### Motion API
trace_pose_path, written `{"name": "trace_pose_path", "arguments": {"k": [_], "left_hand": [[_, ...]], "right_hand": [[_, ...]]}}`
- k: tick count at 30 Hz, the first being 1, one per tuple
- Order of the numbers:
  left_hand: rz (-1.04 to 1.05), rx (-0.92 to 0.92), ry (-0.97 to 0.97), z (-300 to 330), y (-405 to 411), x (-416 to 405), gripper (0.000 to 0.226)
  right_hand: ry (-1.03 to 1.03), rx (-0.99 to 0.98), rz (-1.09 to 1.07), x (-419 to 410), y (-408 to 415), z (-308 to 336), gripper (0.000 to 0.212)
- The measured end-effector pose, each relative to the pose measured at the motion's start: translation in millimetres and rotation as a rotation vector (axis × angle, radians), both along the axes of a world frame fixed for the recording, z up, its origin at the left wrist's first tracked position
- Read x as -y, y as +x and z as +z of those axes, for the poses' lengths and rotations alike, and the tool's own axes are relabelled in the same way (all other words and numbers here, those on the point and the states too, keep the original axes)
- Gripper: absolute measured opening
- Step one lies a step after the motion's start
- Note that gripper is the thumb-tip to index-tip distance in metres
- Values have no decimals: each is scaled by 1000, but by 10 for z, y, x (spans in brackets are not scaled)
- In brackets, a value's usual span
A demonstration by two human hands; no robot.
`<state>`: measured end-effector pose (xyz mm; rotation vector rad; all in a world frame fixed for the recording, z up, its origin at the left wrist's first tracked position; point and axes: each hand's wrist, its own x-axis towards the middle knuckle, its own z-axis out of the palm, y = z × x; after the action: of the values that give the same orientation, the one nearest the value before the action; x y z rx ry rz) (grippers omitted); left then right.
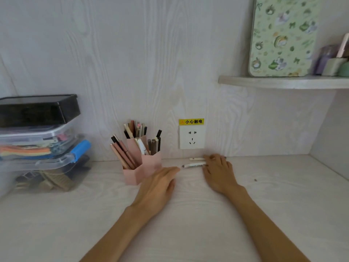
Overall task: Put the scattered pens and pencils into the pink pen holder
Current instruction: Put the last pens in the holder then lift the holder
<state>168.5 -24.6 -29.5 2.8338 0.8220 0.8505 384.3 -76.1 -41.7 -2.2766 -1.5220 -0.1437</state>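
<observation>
The pink pen holder (137, 167) stands near the back wall, left of centre, with several pens and pencils upright in its hexagonal cups. Two white pens lie on the desk by the wall: one with black lettering (193, 165) and a shorter one (196, 159) behind it. My right hand (220, 172) lies over their right ends, fingers touching both. My left hand (158, 188) rests flat on the desk right beside the holder, fingers straight and pointing toward the lettered pen, holding nothing.
Stacked clear storage boxes (40, 152) with a black box (37, 110) on top fill the left side. A wall socket (192, 137) sits just above the pens. A shelf (283, 82) at upper right carries a green patterned board and small items.
</observation>
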Motion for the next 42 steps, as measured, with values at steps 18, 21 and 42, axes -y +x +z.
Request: {"name": "trace_pose_path", "arguments": {"k": [18, 21, 42], "left_hand": [[168, 224, -298, 85, 54, -7, 20], [164, 410, -288, 232, -137, 87, 21], [349, 775, -118, 438, -626, -354, 26]], "right_hand": [[189, -233, 302, -48, -151, 68, 25], [147, -211, 377, -53, -325, 83, 29], [142, -144, 448, -17, -424, -4, 29]]}}
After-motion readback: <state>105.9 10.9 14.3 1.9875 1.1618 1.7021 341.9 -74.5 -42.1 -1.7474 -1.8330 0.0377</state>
